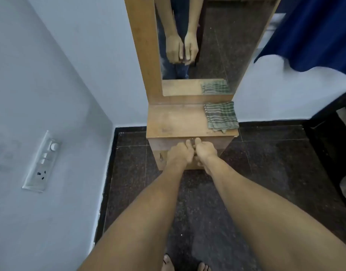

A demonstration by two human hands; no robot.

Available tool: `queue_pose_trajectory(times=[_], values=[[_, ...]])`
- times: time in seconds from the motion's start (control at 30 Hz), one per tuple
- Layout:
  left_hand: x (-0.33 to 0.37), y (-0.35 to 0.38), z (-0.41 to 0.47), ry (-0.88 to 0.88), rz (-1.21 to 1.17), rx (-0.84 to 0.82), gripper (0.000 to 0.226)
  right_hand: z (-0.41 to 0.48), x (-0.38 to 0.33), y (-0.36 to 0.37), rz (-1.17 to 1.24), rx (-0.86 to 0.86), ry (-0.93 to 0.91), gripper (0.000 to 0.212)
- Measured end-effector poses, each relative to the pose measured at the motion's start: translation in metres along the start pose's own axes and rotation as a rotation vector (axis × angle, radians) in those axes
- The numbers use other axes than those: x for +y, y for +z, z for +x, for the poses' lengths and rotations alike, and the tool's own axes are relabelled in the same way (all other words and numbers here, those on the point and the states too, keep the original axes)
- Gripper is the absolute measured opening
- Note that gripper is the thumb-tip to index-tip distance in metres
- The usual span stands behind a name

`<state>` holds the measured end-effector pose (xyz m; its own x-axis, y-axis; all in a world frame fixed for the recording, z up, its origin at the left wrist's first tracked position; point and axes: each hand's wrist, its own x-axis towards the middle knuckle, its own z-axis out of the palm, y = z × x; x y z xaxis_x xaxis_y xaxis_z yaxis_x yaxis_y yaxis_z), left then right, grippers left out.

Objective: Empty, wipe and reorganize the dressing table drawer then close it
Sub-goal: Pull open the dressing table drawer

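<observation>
Gripping hands: left hand (180, 155) and right hand (205, 151) seemingly both curled on handle (191, 139), centre frame
Drawer (220, 144): stiff wood, closed; pull squarely

Soft, dim daylight; wide-angle edge distortion.

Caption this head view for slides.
Left hand and right hand grip the handle of the closed drawer; a folded striped cloth lies on the tabletop.

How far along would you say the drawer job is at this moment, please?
Nothing looks done yet: the drawer sits shut, contents hidden. In hand: the left hand and right hand both grip the drawer handle. Left, probably: emptying, wiping with the folded cloth lying on the tabletop, reorganizing and closing.
</observation>
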<state>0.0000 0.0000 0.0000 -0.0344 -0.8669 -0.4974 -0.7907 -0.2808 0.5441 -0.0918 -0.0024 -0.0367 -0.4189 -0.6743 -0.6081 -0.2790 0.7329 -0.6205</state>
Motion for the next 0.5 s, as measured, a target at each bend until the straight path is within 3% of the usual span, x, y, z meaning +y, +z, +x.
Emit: queue_pose_trajectory(times=[0.1,0.33,0.5], values=[[-0.011,0.027,0.025,-0.160,-0.183,-0.043,0.063,0.026,0.019,0.009,0.224,0.000,0.100,0.043],[-0.023,0.070,0.069,-0.383,-0.730,-0.104,0.051,0.079,0.053,0.037,0.348,0.046,0.184,0.038],[-0.032,0.087,0.098,-0.354,-0.804,-0.014,0.048,0.101,0.051,0.049,0.488,0.052,0.198,0.029]])
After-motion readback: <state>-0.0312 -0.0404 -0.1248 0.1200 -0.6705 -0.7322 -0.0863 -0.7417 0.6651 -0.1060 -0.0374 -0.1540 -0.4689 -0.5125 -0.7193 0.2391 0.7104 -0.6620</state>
